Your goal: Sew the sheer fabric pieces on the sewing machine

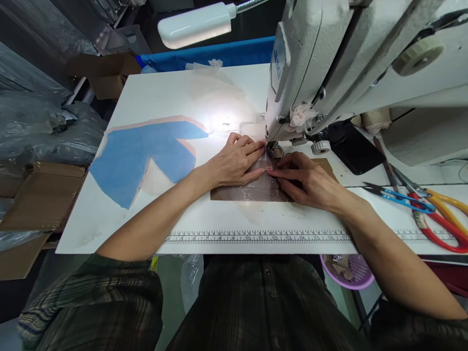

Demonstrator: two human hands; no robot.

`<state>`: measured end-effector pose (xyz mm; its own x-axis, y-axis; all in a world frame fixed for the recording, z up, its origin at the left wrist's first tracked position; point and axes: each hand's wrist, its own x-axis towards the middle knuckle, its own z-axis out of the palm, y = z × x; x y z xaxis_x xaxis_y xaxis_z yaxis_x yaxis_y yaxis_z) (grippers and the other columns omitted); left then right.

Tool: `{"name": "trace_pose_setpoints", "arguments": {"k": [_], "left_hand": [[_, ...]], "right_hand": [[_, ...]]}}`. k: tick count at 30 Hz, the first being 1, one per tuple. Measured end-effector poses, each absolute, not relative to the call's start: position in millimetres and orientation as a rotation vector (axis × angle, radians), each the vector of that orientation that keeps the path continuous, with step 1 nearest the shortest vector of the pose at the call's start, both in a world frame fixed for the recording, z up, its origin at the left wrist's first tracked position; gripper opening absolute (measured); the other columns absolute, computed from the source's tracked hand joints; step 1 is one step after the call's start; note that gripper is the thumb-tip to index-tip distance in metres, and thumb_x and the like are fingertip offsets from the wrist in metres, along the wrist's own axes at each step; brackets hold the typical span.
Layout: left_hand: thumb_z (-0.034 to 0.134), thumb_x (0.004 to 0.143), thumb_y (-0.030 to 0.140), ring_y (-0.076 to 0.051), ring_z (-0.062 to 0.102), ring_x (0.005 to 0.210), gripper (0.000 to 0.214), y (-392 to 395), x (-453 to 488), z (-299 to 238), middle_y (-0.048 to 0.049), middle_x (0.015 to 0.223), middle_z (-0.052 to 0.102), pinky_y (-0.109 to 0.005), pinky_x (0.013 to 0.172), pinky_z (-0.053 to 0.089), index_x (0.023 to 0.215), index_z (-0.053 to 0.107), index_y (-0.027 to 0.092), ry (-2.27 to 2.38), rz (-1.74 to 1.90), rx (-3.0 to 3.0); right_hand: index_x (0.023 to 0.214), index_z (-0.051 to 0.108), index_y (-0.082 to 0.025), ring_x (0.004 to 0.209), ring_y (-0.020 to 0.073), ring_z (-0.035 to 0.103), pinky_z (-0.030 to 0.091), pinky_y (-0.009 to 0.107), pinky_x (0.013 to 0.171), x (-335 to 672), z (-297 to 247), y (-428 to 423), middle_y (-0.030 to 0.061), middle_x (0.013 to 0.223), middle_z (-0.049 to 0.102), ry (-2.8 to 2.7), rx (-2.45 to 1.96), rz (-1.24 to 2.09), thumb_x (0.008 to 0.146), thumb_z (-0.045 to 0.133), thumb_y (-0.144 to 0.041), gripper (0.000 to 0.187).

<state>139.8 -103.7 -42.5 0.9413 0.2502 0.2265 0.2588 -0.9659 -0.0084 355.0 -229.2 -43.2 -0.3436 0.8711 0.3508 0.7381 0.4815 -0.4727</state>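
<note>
A brown fabric piece [252, 191] lies flat on the white table [146, 92] under the foot of the sewing machine [329, 58]. My left hand [234, 163] rests flat on the fabric with its fingers stretched toward the needle. My right hand [303, 178] presses on the fabric from the right, fingertips pinched at a small pink label [269, 168] just in front of the presser foot [272, 148]. A thin translucent sheet covers the fabric.
Blue and peach cut pieces [139, 156] lie at the left. A lamp [193, 24] shines from above. Thread snips [398, 197], red and yellow scissors [442, 222] and a black phone [356, 146] lie at the right. A ruler [256, 237] runs along the front edge; a purple basket [347, 273] hangs below.
</note>
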Motion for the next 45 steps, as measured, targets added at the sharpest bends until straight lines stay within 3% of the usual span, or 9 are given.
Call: {"name": "trace_pose_setpoints", "arguments": {"k": [13, 17, 22, 27, 36, 41, 45], "left_hand": [[0.042, 0.103, 0.044, -0.033, 0.056, 0.111, 0.049, -107.7, 142.7, -42.2, -0.0199, 0.139, 0.061, -0.05, 0.094, 0.039, 0.131, 0.06, 0.008, -0.389, -0.364, -2.981], [0.047, 0.102, 0.043, -0.03, 0.061, 0.103, 0.042, -108.6, 141.4, -45.7, -0.018, 0.126, 0.069, -0.046, 0.089, 0.045, 0.117, 0.066, 0.008, -0.282, -0.527, -2.929], [0.053, 0.1, 0.026, -0.019, 0.066, 0.085, 0.022, -107.7, 139.0, -50.0, -0.0077, 0.104, 0.076, -0.036, 0.079, 0.049, 0.094, 0.072, 0.016, -0.004, -0.747, -2.973], [0.059, 0.096, 0.035, -0.021, 0.067, 0.084, 0.025, -108.1, 135.4, -45.1, -0.01, 0.109, 0.075, -0.037, 0.075, 0.05, 0.1, 0.074, 0.015, -0.033, -0.737, -3.018], [0.056, 0.096, 0.042, -0.025, 0.064, 0.092, 0.037, -104.9, 134.8, -41.5, -0.0139, 0.125, 0.069, -0.041, 0.082, 0.047, 0.117, 0.071, 0.014, -0.21, -0.521, -3.018], [0.054, 0.098, 0.043, -0.026, 0.061, 0.102, 0.037, -105.6, 134.3, -43.1, -0.0128, 0.128, 0.067, -0.042, 0.087, 0.045, 0.119, 0.069, 0.017, -0.287, -0.538, -3.044], [0.053, 0.097, 0.045, -0.027, 0.059, 0.095, 0.034, -97.5, 136.8, -44.9, -0.0135, 0.116, 0.068, -0.046, 0.084, 0.044, 0.111, 0.069, 0.019, -0.499, -0.767, -2.942]], "right_hand": [[0.118, 0.077, -0.018, 0.097, 0.0231, 0.066, 0.06, 0.04, 0.09, 357.4, -46.0, -229.8, 0.0137, 0.111, 0.065, -2.165, -1.321, 0.294, 0.092, 0.058, -0.019, 0.032], [0.117, 0.077, -0.022, 0.098, 0.0238, 0.066, 0.06, 0.042, 0.089, 356.6, -45.4, -229.3, 0.0126, 0.111, 0.065, -2.157, -1.334, 0.297, 0.092, 0.058, -0.02, 0.032], [0.115, 0.078, -0.02, 0.095, 0.0232, 0.066, 0.061, 0.04, 0.086, 356.0, -43.2, -230.0, 0.0138, 0.11, 0.064, -2.166, -1.314, 0.289, 0.092, 0.058, -0.02, 0.03], [0.119, 0.076, -0.021, 0.098, 0.0253, 0.065, 0.06, 0.043, 0.088, 353.8, -46.7, -230.6, 0.0135, 0.11, 0.063, -2.146, -1.35, 0.26, 0.094, 0.057, -0.022, 0.032], [0.129, 0.069, -0.013, 0.099, 0.0275, 0.064, 0.058, 0.047, 0.092, 351.1, -53.7, -228.6, 0.0176, 0.11, 0.061, -2.142, -1.403, 0.153, 0.095, 0.054, -0.02, 0.038], [0.129, 0.069, -0.022, 0.097, 0.0252, 0.066, 0.059, 0.046, 0.09, 353.0, -49.0, -230.0, 0.0136, 0.111, 0.062, -2.07, -1.48, 0.23, 0.096, 0.052, -0.023, 0.038], [0.125, 0.072, -0.027, 0.099, 0.0259, 0.065, 0.058, 0.049, 0.093, 353.3, -48.2, -229.6, 0.0125, 0.112, 0.062, -2.118, -1.441, 0.258, 0.094, 0.052, -0.022, 0.037]]}}
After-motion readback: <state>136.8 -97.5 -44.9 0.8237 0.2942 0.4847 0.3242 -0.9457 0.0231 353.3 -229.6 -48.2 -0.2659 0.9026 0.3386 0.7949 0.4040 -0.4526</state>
